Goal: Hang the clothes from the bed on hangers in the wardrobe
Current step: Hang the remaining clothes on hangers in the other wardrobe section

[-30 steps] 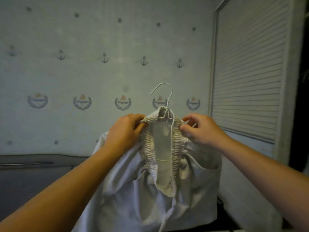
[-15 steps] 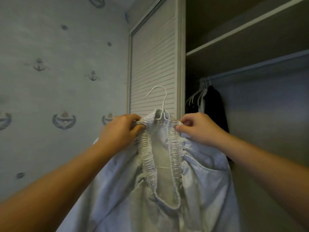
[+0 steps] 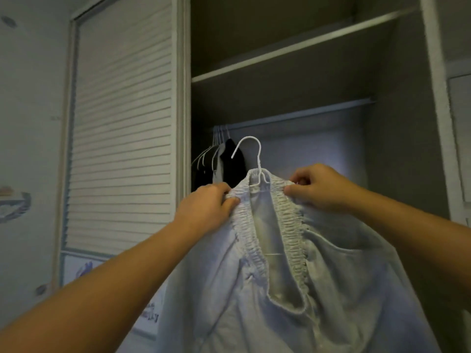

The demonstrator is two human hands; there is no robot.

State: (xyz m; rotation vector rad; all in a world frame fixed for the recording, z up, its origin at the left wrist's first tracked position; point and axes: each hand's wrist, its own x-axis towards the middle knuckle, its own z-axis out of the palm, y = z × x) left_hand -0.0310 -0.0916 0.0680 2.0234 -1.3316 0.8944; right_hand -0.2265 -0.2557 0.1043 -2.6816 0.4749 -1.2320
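Pale garment (image 3: 331, 289) held up close in front, light cotton look, ruched elastic waistband gathered at the top, slanted pocket seam on its right side, fabric hanging loose below and out of frame. White wire hanger (image 3: 251, 149) sits inside the waistband, hook sticking up above it. Left hand (image 3: 204, 207) pinches the left side of the waistband, fingers (image 3: 229, 200) curled tight on the fabric; right hand (image 3: 321, 187) pinches the right side the same way, fingers (image 3: 298, 179) bunched on the elastic. Versus half a second ago: grip unchanged, view swung further right, hook now sits against the open wardrobe (image 3: 407, 149) rather than the louvred door (image 3: 122, 123), which is now off to the left. Inside the wardrobe: rail (image 3: 305, 114) runs across above the hook, not touching it; a bunch of white hangers (image 3: 206, 156) and a dark garment (image 3: 233, 161) hang at its left end. Shelf (image 3: 293, 49) above the rail; too dark to tell what's on it.
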